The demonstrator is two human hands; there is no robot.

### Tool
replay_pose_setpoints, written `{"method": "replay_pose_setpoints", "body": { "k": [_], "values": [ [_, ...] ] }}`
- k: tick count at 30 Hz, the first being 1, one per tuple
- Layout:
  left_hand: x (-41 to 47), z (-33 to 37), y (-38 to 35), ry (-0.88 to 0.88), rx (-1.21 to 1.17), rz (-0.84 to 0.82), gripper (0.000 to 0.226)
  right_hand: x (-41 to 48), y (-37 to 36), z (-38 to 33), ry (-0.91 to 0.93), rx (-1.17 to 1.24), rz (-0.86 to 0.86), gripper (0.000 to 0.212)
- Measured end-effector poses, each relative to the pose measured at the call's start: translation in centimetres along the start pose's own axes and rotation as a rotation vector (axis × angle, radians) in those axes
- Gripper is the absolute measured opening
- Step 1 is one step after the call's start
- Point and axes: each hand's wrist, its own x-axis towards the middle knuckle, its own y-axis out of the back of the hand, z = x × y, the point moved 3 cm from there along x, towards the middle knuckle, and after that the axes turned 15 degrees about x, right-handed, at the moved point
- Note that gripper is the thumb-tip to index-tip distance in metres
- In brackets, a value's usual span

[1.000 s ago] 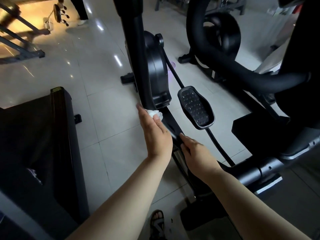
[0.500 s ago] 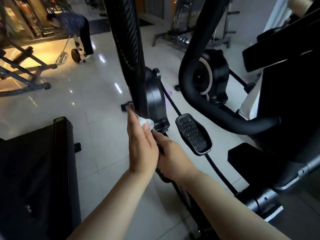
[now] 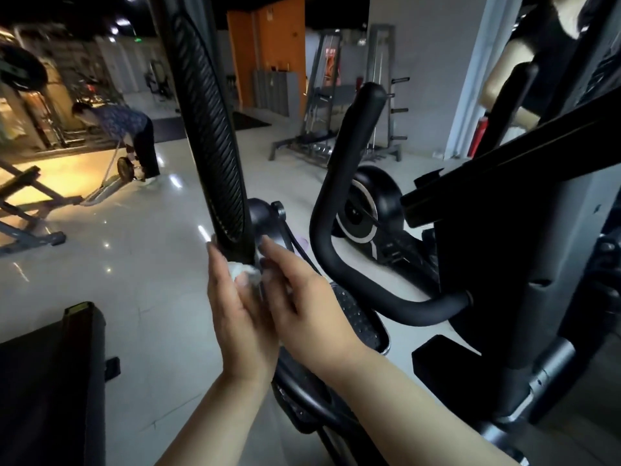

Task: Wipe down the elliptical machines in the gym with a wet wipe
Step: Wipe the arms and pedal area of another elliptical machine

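Left hand (image 3: 243, 317) is raised with the palm turned right and the fingers straight up along the foot of the ribbed upright bar (image 3: 208, 129). Its thumb pins the bunched white wet wipe (image 3: 241, 271) against those fingers, so the wipe sits right at the bar's base, just at 11 o'clock from the middle of the view. Right hand (image 3: 309, 306) is just beside it at 3 o'clock. Its fingers are stretched loose towards the black flywheel housing (image 3: 265, 220) and hold nothing. The tips are motion-blurred, so contact with the housing is unclear. Half a second ago the right hand sat lower, curled round the lower rail under the left hand. It has now come up level with the left, and both hands are higher on the machine. The pedal (image 3: 361, 322), in full view before, is now half hidden behind the right wrist. Count: two hands, one wipe, one pedal, one curved handlebar (image 3: 331, 203). There are two ellipticals, the second elliptical (image 3: 369, 203) at 2 o'clock. One other person (image 3: 134, 129) bends over at 10 o'clock.
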Motion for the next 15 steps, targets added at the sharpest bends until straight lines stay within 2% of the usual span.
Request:
{"method": "replay_pose_setpoints", "body": {
  "k": [2, 3, 4, 6, 11, 12, 15],
  "values": [
    [0.1, 0.0, 0.1, 0.078, -0.083, 0.063, 0.027, 0.7, -0.4, -1.4, 0.078, -0.022, -0.007, 0.041],
    [0.5, 0.9, 0.5, 0.053, 0.004, 0.144, 0.027, 1.0, -0.6, -1.9, 0.097, -0.042, -0.007, 0.039],
    [1.0, 1.5, 0.7, -0.049, 0.084, 0.184, 0.035, 1.2, -0.8, -2.2, 0.103, -0.059, -0.005, 0.036],
    [2.6, 1.6, 0.6, -0.213, 0.187, 0.186, 0.048, 1.6, -0.9, -2.4, 0.105, -0.08, 0.012, 0.035],
    [3.9, 3.6, 0.5, -0.308, 0.223, 0.14, 0.051, 2.2, -0.7, -3.4, 0.114, -0.072, 0.031, 0.037],
    [3.7, 3.2, 0.5, -0.297, 0.183, 0.111, 0.048, 2.2, -0.8, -3.6, 0.12, -0.082, 0.017, 0.037],
    [2.4, 2.9, 0.3, 0.009, -0.24, -0.012, 0.028, 2.2, -0.9, -4.3, 0.108, -0.111, 0.004, 0.037]
  ]
}}
